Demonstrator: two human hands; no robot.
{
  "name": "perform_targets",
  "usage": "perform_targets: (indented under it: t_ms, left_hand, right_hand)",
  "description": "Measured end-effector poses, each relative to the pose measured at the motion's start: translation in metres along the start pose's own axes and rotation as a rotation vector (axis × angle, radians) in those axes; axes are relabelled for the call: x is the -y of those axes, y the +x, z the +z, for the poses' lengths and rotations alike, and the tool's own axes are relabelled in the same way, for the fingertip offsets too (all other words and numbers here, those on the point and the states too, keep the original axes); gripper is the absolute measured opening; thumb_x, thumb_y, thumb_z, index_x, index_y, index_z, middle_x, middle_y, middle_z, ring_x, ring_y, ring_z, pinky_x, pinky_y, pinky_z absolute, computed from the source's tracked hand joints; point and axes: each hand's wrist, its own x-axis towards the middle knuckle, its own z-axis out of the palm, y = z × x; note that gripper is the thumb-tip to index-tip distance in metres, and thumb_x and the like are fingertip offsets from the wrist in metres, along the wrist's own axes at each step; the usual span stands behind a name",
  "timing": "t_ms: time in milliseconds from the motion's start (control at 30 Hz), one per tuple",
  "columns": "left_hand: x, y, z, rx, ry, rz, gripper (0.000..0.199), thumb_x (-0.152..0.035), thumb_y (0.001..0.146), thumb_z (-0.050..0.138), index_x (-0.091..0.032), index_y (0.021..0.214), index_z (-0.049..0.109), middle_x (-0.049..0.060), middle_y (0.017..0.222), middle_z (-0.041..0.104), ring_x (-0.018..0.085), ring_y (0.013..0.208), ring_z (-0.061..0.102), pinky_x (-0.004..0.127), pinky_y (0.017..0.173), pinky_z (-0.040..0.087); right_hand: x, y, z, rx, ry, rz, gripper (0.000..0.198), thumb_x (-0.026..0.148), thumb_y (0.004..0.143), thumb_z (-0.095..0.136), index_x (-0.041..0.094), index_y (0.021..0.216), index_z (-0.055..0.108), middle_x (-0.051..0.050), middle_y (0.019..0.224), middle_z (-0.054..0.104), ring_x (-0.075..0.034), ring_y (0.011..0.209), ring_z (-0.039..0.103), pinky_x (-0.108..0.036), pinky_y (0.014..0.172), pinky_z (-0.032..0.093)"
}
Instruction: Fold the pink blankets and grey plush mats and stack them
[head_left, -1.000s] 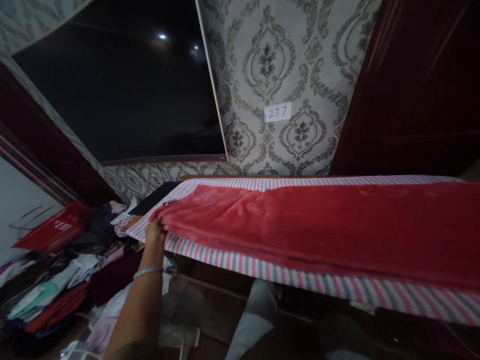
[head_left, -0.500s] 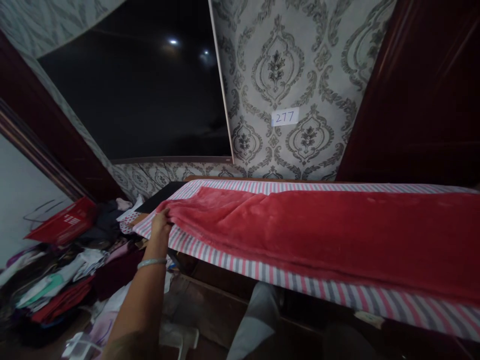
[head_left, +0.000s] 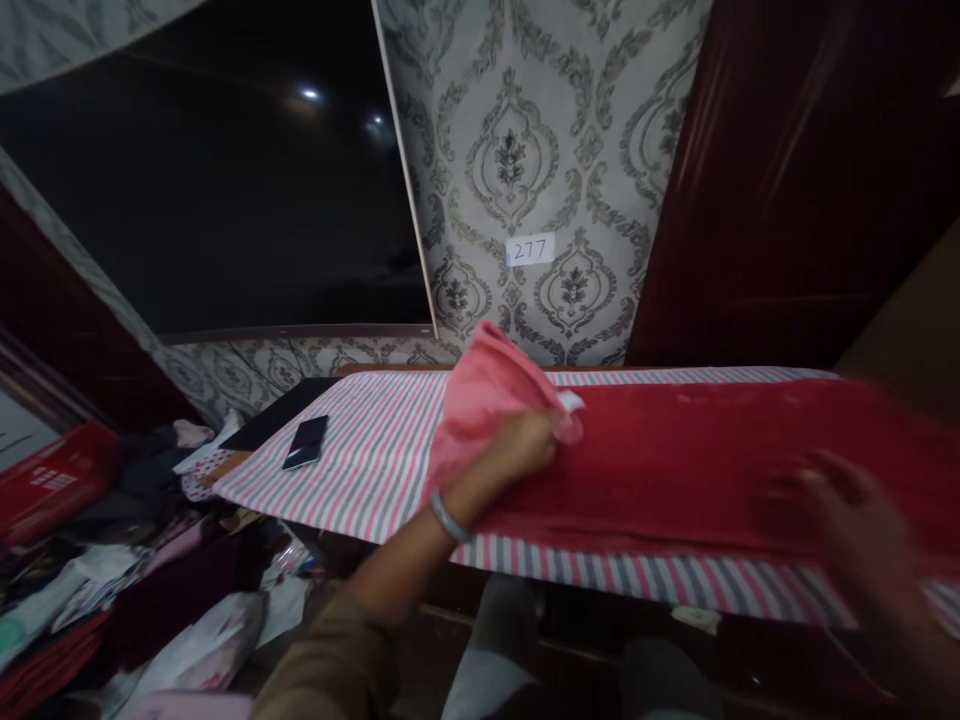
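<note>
A long red plush blanket (head_left: 645, 470) lies on a pink, grey and white striped cloth (head_left: 360, 430). My left hand (head_left: 529, 440) is closed on the blanket's left end, which is lifted and turned back over the rest. The paler underside shows there, with a small white tag beside my fingers. Farther right, my right hand (head_left: 855, 510) is over the blanket, blurred by motion; whether its fingers grip the fabric cannot be made out. A dark phone (head_left: 306, 443) rests on the striped cloth, left of the blanket.
Behind the table is a patterned wall with a paper label (head_left: 530, 249) reading 277 and a large dark television (head_left: 247, 190). Piled clothes (head_left: 97, 580) and a red basket (head_left: 56, 480) are at the left. My knees are below the table's front edge.
My left hand has carried the blanket's left end up and to the right, uncovering the striped cloth and the phone. My right hand has come into view. The view has shifted right.
</note>
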Motion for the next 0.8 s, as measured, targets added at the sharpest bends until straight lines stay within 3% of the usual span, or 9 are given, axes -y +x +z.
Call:
perform_targets:
  t_ms: [67,133,233,367,467,567,667,733,800]
  left_hand:
    - [-0.018,-0.028,0.048,0.191,0.020,0.119,0.018,-0.008,0.078,0.057,-0.022,0.084,0.067,0.009,0.090,0.073,0.026,0.086,0.068,0.035,0.076,0.051]
    - [-0.023,-0.054,0.080,0.172,0.091,0.117,0.017,-0.010,0.080,0.057,-0.020,0.088,0.068,0.013,0.095,0.072,0.029,0.093,0.067,0.039,0.080,0.052]
    - [-0.021,-0.078,0.101,0.070,0.145,0.053,0.030,-0.008,0.084,0.052,-0.017,0.108,0.067,0.017,0.119,0.069,0.032,0.109,0.063,0.048,0.092,0.051]
    - [-0.015,-0.087,0.107,0.016,0.107,-0.011,0.050,-0.006,0.080,0.052,-0.013,0.128,0.060,0.021,0.141,0.058,0.034,0.121,0.059,0.053,0.100,0.050]
    - [-0.010,-0.090,0.111,-0.056,0.011,-0.026,0.051,-0.005,0.073,0.052,-0.014,0.121,0.064,0.020,0.138,0.061,0.033,0.120,0.060,0.052,0.101,0.050]
    - [-0.005,-0.091,0.110,-0.216,-0.192,-0.090,0.038,-0.008,0.074,0.053,-0.019,0.108,0.069,0.014,0.122,0.070,0.028,0.112,0.064,0.046,0.100,0.051]
    - [-0.004,-0.086,0.098,-0.383,-0.450,-0.305,0.021,-0.027,0.086,0.054,-0.020,0.098,0.070,0.008,0.090,0.073,0.023,0.084,0.066,0.036,0.080,0.054]
    - [-0.006,-0.082,0.089,-0.454,-0.562,-0.418,0.027,-0.041,0.089,0.056,-0.019,0.095,0.070,0.004,0.078,0.069,0.020,0.073,0.062,0.032,0.070,0.052]
    - [-0.011,-0.080,0.082,-0.479,-0.612,-0.438,0.032,-0.047,0.087,0.058,-0.019,0.095,0.071,0.003,0.075,0.067,0.019,0.071,0.060,0.030,0.069,0.050]
  right_hand:
    - [-0.009,-0.003,0.016,0.035,0.051,0.012,0.042,0.060,0.069,0.077,0.042,0.105,0.066,-0.015,0.131,0.063,-0.022,0.103,0.068,-0.039,0.082,0.056]
    - [-0.020,-0.005,0.035,0.120,0.080,0.068,0.045,0.057,0.059,0.080,0.036,0.097,0.066,-0.015,0.118,0.069,-0.023,0.088,0.071,-0.038,0.072,0.059]
    - [-0.030,-0.005,0.064,0.256,0.053,0.101,0.045,0.049,0.059,0.078,0.028,0.097,0.067,-0.012,0.104,0.072,-0.023,0.079,0.071,-0.034,0.063,0.061]
    - [-0.019,0.001,0.107,0.417,0.061,0.170,0.030,0.031,0.071,0.070,0.022,0.099,0.066,-0.009,0.097,0.073,-0.018,0.076,0.070,-0.028,0.063,0.059]
    - [-0.005,0.008,0.145,0.473,0.040,0.294,0.017,0.020,0.078,0.063,0.020,0.095,0.062,-0.008,0.087,0.071,-0.015,0.068,0.067,-0.026,0.062,0.058]
    - [0.000,0.016,0.178,0.526,-0.008,0.368,0.005,0.021,0.085,0.061,0.019,0.089,0.060,-0.006,0.072,0.067,-0.015,0.058,0.064,-0.027,0.059,0.056]
    - [0.000,0.018,0.201,0.590,-0.025,0.388,0.013,0.030,0.088,0.063,0.018,0.084,0.059,-0.003,0.063,0.063,-0.015,0.052,0.060,-0.028,0.056,0.055]
    - [0.000,0.017,0.212,0.613,-0.009,0.378,0.015,0.033,0.088,0.063,0.019,0.085,0.059,-0.003,0.064,0.064,-0.015,0.054,0.061,-0.029,0.057,0.055]
    - [0.002,0.015,0.220,0.615,0.028,0.343,0.014,0.033,0.088,0.063,0.020,0.090,0.059,-0.004,0.072,0.068,-0.017,0.062,0.064,-0.031,0.061,0.057]
